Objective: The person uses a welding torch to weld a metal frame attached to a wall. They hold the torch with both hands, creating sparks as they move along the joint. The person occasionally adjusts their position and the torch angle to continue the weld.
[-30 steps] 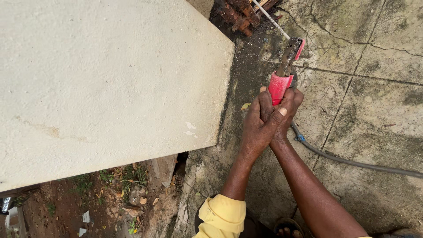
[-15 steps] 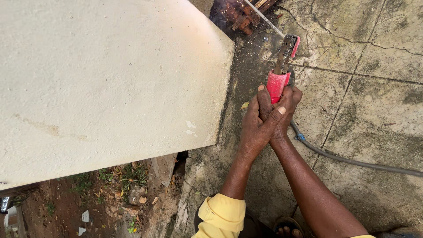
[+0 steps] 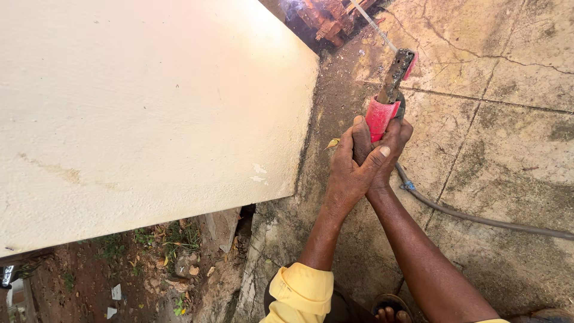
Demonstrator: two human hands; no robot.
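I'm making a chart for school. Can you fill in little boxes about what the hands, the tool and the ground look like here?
left hand: wrapped over the right hand on the tool's handle
right hand: gripping the red handle
tool: red-handled welding holder clamping a thin rod
rod tip: reaches rusty metal, with faint smoke
cable: grey, trailing from the handle across the ground
ground: cracked, stained concrete
wall: cream, on the left
sleeve: yellow

Both arms reach forward and meet, forearms bare. The left hand (image 3: pixel 350 170) wraps over the right hand (image 3: pixel 391 146), fingers (image 3: pixel 362 137) curled tight in one joined grip. A yellow sleeve covers the left upper arm.
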